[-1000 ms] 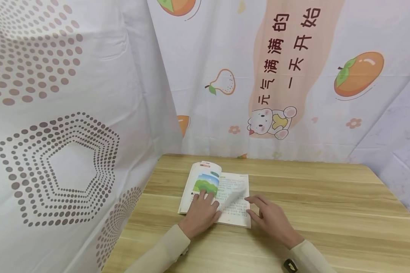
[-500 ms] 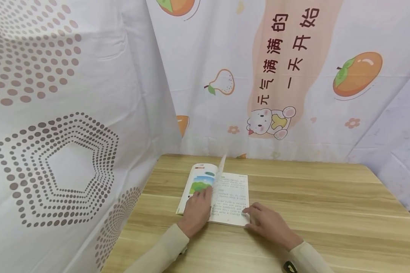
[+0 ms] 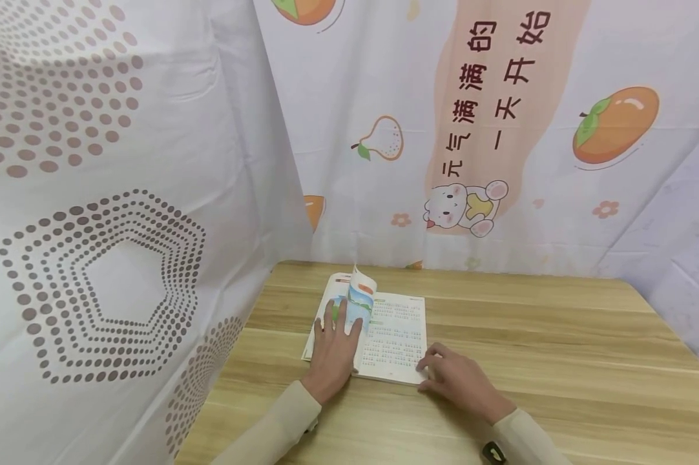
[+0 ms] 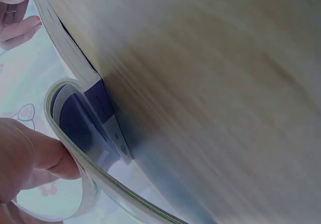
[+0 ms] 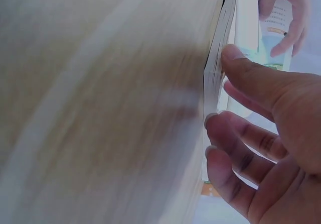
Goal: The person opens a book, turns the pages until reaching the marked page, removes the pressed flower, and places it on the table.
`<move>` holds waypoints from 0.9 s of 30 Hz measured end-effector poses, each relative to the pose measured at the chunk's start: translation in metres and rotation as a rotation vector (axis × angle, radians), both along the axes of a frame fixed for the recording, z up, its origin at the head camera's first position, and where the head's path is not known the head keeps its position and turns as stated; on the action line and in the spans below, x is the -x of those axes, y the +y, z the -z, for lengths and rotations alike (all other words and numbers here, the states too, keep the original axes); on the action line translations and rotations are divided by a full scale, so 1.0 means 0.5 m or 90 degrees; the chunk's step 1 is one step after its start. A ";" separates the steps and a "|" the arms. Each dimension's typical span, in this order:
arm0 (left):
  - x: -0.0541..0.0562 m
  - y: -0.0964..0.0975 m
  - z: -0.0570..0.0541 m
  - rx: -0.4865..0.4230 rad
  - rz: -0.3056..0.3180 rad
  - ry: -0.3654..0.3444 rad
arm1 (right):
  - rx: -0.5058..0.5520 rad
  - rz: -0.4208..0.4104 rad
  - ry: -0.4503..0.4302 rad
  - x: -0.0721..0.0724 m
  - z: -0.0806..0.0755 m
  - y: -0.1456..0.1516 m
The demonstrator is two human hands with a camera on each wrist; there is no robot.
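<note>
An open book (image 3: pixel 393 339) lies on the wooden table, its left pages curled up and showing a colourful picture. My left hand (image 3: pixel 333 352) rests on those left pages with fingers spread, a raised leaf (image 3: pixel 361 302) standing near its fingertips. In the left wrist view, the curled pages (image 4: pixel 75 133) bulge beside my left fingers. My right hand (image 3: pixel 457 381) holds the book's lower right corner with bent fingers. In the right wrist view, the thumb touches the page block (image 5: pixel 216 68) and the curled fingertips lie against its edge.
Light wooden table (image 3: pixel 530 336) spreads around the book, mostly to the right. A printed curtain (image 3: pixel 349 213) hangs along the back edge, and a dotted white cloth (image 3: pixel 123 284) hangs on the left.
A leaf has turned from the right side over to the left. My left hand has spread its fingers on the left pages. My right hand has moved slightly down to the book's corner.
</note>
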State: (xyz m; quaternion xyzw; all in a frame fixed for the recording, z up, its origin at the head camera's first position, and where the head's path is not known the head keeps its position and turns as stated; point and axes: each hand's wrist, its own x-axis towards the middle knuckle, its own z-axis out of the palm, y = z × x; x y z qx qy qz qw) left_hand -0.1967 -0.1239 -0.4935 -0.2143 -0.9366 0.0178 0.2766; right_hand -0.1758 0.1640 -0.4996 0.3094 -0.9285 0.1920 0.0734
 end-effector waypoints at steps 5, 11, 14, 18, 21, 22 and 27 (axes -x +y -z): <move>0.001 -0.003 -0.004 0.026 0.008 0.014 | 0.009 -0.012 0.011 0.003 0.000 0.005; -0.007 0.000 -0.006 0.038 0.043 -0.038 | 0.005 -0.025 0.010 0.006 -0.003 0.007; -0.008 0.003 -0.003 0.035 0.081 -0.052 | 0.003 -0.045 0.030 0.007 -0.003 0.007; -0.007 0.008 -0.001 0.024 0.110 -0.051 | -0.002 -0.060 0.061 0.008 -0.002 0.008; -0.010 0.012 0.001 0.026 0.109 -0.058 | 0.007 -0.055 0.075 0.007 -0.002 0.006; -0.012 0.013 0.001 0.031 0.106 -0.065 | 0.012 -0.052 0.079 0.006 -0.003 0.005; -0.020 0.015 0.003 0.055 0.097 -0.086 | 0.051 -0.035 0.089 0.004 -0.008 0.001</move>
